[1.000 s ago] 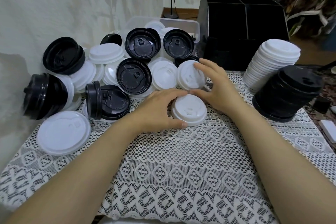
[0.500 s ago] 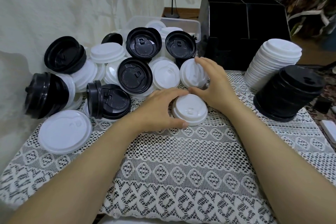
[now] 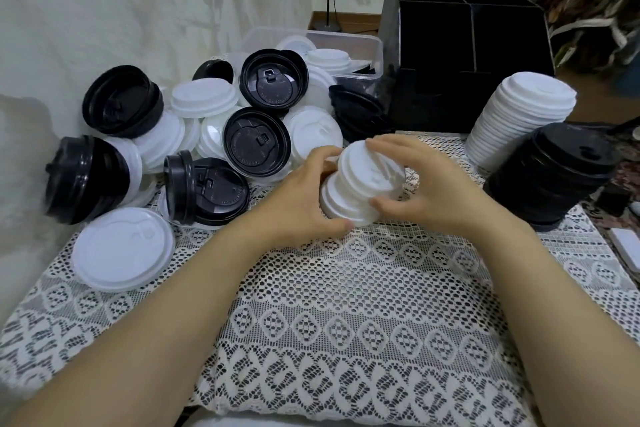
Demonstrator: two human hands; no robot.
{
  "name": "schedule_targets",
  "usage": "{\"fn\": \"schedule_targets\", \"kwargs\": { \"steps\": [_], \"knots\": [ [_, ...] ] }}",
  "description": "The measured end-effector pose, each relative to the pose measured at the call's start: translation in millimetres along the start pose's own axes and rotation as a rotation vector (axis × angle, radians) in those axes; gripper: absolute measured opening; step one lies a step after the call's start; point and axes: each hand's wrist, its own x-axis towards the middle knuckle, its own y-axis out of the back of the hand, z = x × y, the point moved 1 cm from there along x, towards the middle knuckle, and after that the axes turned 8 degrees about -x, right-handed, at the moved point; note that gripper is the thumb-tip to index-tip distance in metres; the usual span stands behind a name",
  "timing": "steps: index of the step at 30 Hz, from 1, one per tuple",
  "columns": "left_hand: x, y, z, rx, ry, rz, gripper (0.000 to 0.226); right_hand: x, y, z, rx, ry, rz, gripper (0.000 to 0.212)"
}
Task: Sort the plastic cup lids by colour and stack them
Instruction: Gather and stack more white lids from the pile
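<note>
A small stack of white lids (image 3: 363, 184) sits tilted on the lace cloth at mid-table. My left hand (image 3: 304, 198) grips its left side and my right hand (image 3: 426, 184) holds its top and right side. Behind lies a mixed heap of black lids (image 3: 257, 142) and white lids (image 3: 204, 97). A tall leaning stack of white lids (image 3: 519, 114) and a stack of black lids (image 3: 554, 173) stand at the right.
A large flat white lid (image 3: 124, 250) lies at the front left. A clear plastic tub (image 3: 311, 42) with more lids and a black compartment box (image 3: 467, 55) stand at the back. The wall closes the left side. The lace cloth (image 3: 346, 322) covers the table front.
My right hand took the white lid from the heap behind and brought it down onto the lid under my left hand. A black lid behind has dropped from sight.
</note>
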Motion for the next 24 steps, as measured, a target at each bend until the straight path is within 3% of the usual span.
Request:
{"fn": "schedule_targets", "kwargs": {
  "steps": [8,17,21,24],
  "knots": [
    [0.6,4.5,-4.8,-0.078,0.037,-0.016,0.113,0.6,-10.9,-8.6,0.032,0.052,-0.156,0.078],
    [1.8,6.0,-9.5,-0.101,-0.003,-0.041,0.109,4.4,-21.4,-7.8,0.077,0.025,-0.238,0.083],
    [1.6,6.2,-10.3,-0.132,-0.068,-0.007,0.083,5.5,-21.2,-5.7,0.105,0.013,-0.253,0.081],
    [1.6,6.8,-8.2,-0.149,-0.185,0.234,0.049,7.5,-20.4,-2.3,0.085,0.009,-0.26,0.078]
  ]
}}
